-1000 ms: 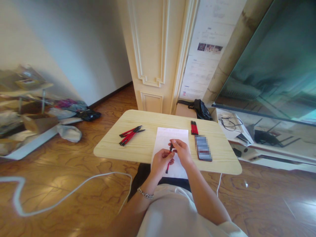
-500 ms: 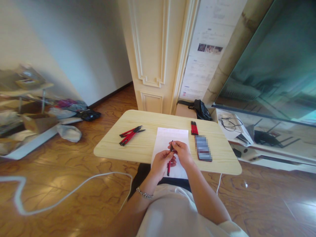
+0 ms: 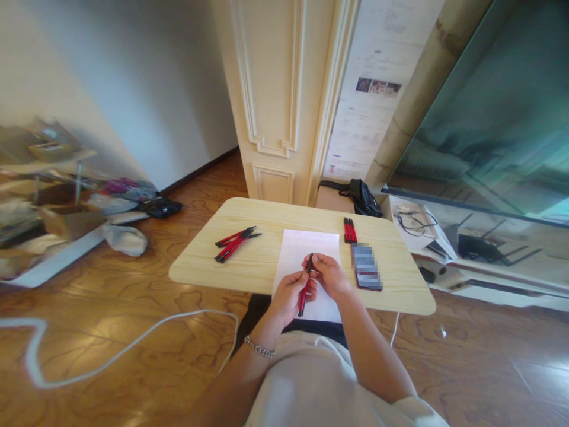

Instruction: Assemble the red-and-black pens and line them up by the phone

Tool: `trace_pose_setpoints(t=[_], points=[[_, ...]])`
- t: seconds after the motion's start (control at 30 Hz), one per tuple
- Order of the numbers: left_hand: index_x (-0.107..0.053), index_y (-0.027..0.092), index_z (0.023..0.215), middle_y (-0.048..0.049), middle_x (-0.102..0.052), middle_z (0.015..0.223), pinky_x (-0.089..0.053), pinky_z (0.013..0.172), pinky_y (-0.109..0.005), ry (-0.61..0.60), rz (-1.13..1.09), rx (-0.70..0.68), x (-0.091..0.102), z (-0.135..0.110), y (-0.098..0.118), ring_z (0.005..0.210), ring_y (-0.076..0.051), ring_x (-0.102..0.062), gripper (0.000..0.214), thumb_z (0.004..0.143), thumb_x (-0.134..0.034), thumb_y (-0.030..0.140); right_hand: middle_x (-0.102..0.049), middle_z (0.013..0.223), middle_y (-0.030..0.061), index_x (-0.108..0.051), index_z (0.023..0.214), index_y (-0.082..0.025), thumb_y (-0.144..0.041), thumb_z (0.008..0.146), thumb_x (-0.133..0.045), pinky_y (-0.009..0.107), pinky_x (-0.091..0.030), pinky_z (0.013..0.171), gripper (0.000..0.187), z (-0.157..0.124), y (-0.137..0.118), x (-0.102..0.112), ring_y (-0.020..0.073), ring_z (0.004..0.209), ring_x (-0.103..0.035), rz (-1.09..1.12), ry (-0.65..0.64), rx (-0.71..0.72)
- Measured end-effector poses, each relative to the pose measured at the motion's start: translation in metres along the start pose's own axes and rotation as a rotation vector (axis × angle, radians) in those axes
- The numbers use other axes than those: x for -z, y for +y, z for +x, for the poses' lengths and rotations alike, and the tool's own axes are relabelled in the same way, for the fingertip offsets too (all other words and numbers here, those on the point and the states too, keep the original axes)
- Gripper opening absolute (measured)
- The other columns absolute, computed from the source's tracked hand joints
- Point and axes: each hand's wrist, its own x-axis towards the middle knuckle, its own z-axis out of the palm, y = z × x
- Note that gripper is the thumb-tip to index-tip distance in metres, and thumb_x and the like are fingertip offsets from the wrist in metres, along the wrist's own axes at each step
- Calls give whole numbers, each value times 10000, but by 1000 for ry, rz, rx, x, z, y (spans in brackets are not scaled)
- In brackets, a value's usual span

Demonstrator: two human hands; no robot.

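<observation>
Both hands hold one red and black pen above a white sheet of paper on the small wooden table. My left hand grips the pen's red lower part. My right hand pinches its black upper end. The pen stands nearly upright, tilted slightly. A loose pile of red and black pens lies to the left of the paper. A neat row of pens lies at the paper's top right corner.
A phone lies right of the paper. A white cable runs over the wooden floor at left. A black bag sits behind the table. A glass TV stand is at right, and clutter at far left.
The pen has turned a little more upright in my hands and both hands shifted slightly. Everything on the table stayed in place.
</observation>
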Motion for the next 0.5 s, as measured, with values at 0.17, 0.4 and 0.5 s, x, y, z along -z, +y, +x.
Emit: trace_pose_setpoints(t=[0.17,0.4,0.5], points=[[-609,123,769,-51,-611,697,-426,544,-233,-14,24,-7,-1,-1,2,566,-103,-538,262,771,-661,380,-645,817,66,-668,856,-159,-466,721,-678,230,-422,590,336,2,-2,1,139,717,-565,-17,21,9],[-638,148,905,-24,-601,668,-398,508,-211,18,82,-17,-4,-3,0,527,-89,-517,280,767,-651,391,-650,834,69,-675,923,-159,-481,737,-648,249,-421,581,372,9,-8,7,142,687,-570,-95,46,25],[-638,155,908,-22,-603,660,-398,502,-210,36,106,-17,-3,-3,0,520,-91,-525,293,761,-646,408,-665,847,69,-679,934,-170,-493,724,-651,236,-400,585,386,12,-12,8,141,707,-582,-147,105,14]])
